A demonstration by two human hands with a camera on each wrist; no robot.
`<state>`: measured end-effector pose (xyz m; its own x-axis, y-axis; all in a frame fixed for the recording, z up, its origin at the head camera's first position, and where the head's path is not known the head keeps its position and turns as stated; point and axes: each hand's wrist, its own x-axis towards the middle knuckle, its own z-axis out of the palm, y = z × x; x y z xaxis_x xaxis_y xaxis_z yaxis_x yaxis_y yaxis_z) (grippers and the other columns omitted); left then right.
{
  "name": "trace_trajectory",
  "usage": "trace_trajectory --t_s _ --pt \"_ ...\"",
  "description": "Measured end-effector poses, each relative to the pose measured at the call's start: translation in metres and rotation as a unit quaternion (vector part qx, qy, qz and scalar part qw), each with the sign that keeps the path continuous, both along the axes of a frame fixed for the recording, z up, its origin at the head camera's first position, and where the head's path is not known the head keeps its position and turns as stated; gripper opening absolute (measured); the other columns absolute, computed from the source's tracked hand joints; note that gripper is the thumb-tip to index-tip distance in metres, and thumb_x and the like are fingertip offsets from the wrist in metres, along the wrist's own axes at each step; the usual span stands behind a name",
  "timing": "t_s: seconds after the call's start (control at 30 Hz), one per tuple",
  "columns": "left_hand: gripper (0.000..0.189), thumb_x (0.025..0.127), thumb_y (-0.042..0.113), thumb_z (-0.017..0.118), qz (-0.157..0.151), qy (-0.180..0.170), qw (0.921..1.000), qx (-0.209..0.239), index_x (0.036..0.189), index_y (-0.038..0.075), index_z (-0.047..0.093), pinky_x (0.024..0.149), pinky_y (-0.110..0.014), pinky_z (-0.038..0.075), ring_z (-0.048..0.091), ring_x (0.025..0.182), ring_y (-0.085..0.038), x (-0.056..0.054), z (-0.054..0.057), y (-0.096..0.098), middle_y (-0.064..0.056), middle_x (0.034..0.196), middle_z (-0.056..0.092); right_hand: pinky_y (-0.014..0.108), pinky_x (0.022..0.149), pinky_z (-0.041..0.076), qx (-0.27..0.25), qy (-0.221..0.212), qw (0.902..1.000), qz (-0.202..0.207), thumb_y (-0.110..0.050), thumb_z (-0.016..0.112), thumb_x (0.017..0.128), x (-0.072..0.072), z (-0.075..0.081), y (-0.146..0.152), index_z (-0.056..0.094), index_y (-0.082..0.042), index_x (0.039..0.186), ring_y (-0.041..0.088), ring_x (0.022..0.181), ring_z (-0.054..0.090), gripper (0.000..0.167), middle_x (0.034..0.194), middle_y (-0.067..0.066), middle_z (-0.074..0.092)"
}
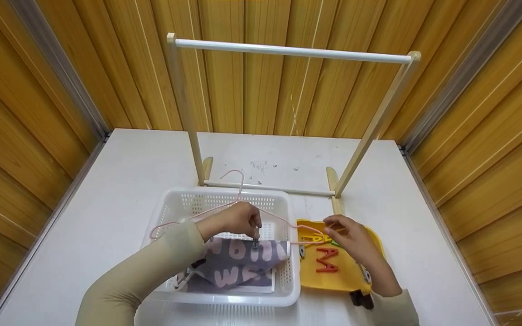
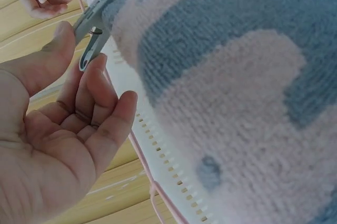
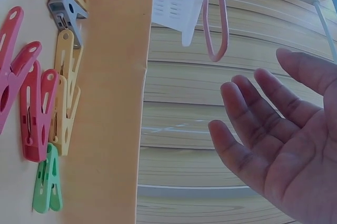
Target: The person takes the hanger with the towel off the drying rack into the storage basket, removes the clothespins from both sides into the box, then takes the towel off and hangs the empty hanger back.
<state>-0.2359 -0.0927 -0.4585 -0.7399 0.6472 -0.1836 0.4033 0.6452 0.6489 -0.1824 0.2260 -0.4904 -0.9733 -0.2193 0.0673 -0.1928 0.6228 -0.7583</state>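
Observation:
With thumb and fingers, my left hand (image 1: 242,219) pinches the handle end of a grey clothespin (image 2: 96,18), which sits on the upper edge of a towel. Grey-purple with pale pink lettering, the towel (image 1: 236,261) hangs from a pink wire hanger (image 1: 241,186) over a white basket (image 1: 295,271). My right hand (image 1: 356,240) is near the hanger's right end, above a yellow tray. In the right wrist view its fingers (image 3: 245,145) are spread and relaxed, apart from the pink hanger loop (image 3: 225,19). Part of the hanger's lower bar is hidden behind the towel and left hand.
The yellow tray (image 1: 315,283) holds red clothespins (image 1: 327,260), plus yellow, grey and green ones. A dark brown clip (image 1: 361,299) is at the tray's front edge. Behind the basket stands a wooden rack with a white top rail (image 1: 292,50). Wood-patterned walls surround the white table (image 1: 93,217).

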Motion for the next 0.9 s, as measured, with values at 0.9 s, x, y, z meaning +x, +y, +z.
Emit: trace_trajectory --t_s 0.9 --pt "0.015 0.076 -0.004 0.084 0.001 0.073 0.9942 0.079 0.076 -0.005 0.069 0.057 -0.014 0.038 0.045 0.061 -0.001 0.023 0.005 -0.004 -0.018 0.071 0.071 0.026 0.089 0.056 -0.012 -0.013 0.9998 -0.007 -0.014 0.065 0.100 0.003 0.000 0.001 0.067 0.003 0.121 0.010 0.097 0.064 0.027 0.113 0.014 0.071"
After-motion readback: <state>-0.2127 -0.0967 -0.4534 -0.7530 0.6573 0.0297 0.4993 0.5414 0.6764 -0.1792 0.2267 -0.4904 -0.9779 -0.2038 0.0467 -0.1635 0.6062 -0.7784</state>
